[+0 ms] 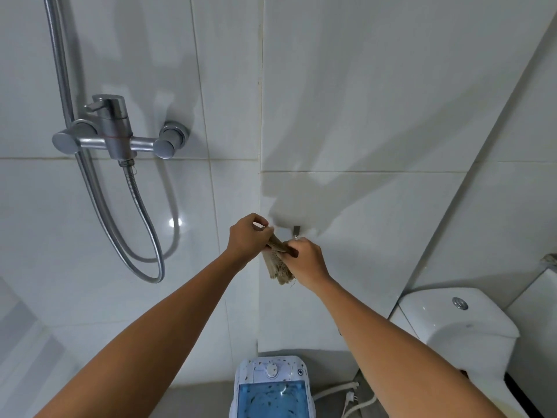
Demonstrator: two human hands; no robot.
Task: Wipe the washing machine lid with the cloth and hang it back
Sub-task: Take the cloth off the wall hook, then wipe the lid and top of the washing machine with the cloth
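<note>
Two bare forearms reach up and forward from the bottom corners of the view and meet near the middle of the tiled wall. Left hand (pixel 247 236) has its fingers curled, pinching the upper end of the cloth (pixel 278 263). Right hand (pixel 306 262) is also curled, gripping the same cloth just beside the left; a dark strip, perhaps a loop or edge of the cloth, shows at its fingers. From between the two hands the tan, coarse-woven cloth hangs down with a frayed lower edge.

Just above the right hand a small metal hook (pixel 296 231) is fixed to the wall; whether the cloth touches it cannot be told. Far below the hands, at the bottom edge, stands the washing machine (pixel 271 387), its translucent blue lid (pixel 272 401) closed under a white panel with a dial.

On the left wall sits a steel shower mixer (pixel 116 132) with its hose (pixel 144 224) looping down. A white toilet cistern (pixel 455 315) stands at the right.
</note>
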